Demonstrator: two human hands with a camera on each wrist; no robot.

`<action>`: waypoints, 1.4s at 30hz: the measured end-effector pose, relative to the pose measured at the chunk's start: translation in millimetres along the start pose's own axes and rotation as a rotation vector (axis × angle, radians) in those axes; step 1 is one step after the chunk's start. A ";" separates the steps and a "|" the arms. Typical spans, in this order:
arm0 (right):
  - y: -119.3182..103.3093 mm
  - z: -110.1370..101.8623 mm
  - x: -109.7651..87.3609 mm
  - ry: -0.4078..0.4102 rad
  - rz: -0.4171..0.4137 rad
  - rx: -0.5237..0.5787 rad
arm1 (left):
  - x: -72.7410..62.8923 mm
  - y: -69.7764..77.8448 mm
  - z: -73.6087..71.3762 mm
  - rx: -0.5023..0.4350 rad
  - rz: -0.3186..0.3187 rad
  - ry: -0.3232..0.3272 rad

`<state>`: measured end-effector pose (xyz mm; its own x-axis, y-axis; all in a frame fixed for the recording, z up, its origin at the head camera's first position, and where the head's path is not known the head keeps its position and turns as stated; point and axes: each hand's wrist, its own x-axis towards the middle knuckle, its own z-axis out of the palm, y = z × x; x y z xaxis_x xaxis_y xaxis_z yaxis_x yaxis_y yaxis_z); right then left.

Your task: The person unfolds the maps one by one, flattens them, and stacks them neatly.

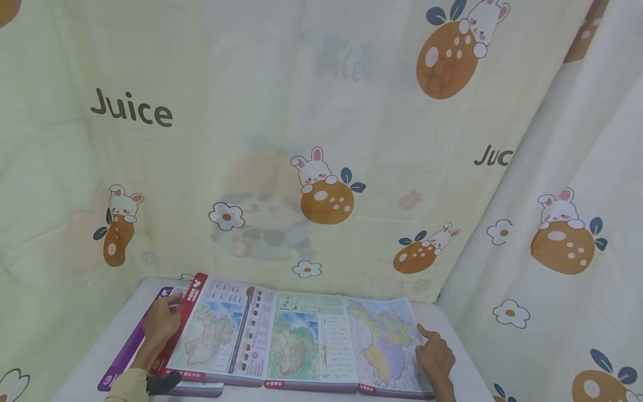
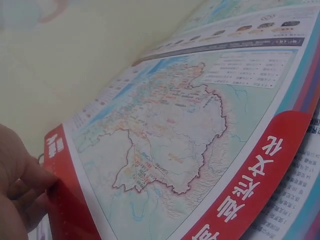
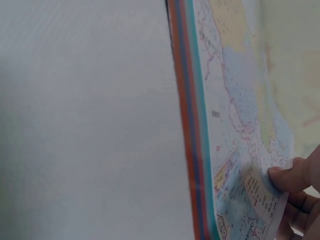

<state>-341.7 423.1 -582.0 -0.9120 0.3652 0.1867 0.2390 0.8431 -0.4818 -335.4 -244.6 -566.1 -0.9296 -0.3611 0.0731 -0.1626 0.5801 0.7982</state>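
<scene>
A fold-out map (image 1: 311, 340) with three printed panels lies spread across the front of the table, its left border red. My left hand (image 1: 162, 322) grips that red border, fingers curled at the edge; in the left wrist view the hand (image 2: 20, 185) sits beside the lifted red strip (image 2: 70, 200). At the far right edge my right hand (image 1: 436, 354) pinches the last panel. The right wrist view shows the thumb (image 3: 287, 176) on top of the map sheet (image 3: 245, 90) and the other fingers (image 3: 297, 212) curled underneath.
A purple-edged sheet or booklet (image 1: 132, 349) lies under the map's left side. The white table (image 1: 464, 357) shows around the map. Behind and at both sides hangs a pale curtain (image 1: 201, 156) printed with rabbits, oranges and flowers. A dark band (image 1: 163, 383) is at the left wrist.
</scene>
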 end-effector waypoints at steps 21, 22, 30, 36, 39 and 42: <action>12.4 12.7 5.0 -0.023 0.044 -0.046 | -5.5 -17.3 23.3 0.156 0.118 0.164; 12.3 12.9 4.8 -0.019 0.042 -0.052 | -6.4 -17.6 24.7 0.160 0.124 0.176; 7.3 13.9 -2.5 0.038 0.035 -0.065 | -9.3 -19.8 28.2 0.214 0.150 0.244; -7.1 16.8 -10.4 0.130 -0.011 -0.061 | -7.8 -25.0 18.4 0.194 0.118 0.185; -33.1 15.6 -17.7 0.132 -0.049 -0.048 | -4.9 -25.5 9.5 0.182 0.121 0.171; -70.6 15.8 -30.9 0.108 -0.130 0.003 | -2.5 -26.8 0.2 0.193 0.149 0.149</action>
<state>-335.7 346.1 -567.3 -0.8941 0.2937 0.3382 0.1202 0.8847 -0.4504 -328.8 -259.0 -587.8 -0.8913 -0.3565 0.2801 -0.1007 0.7580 0.6444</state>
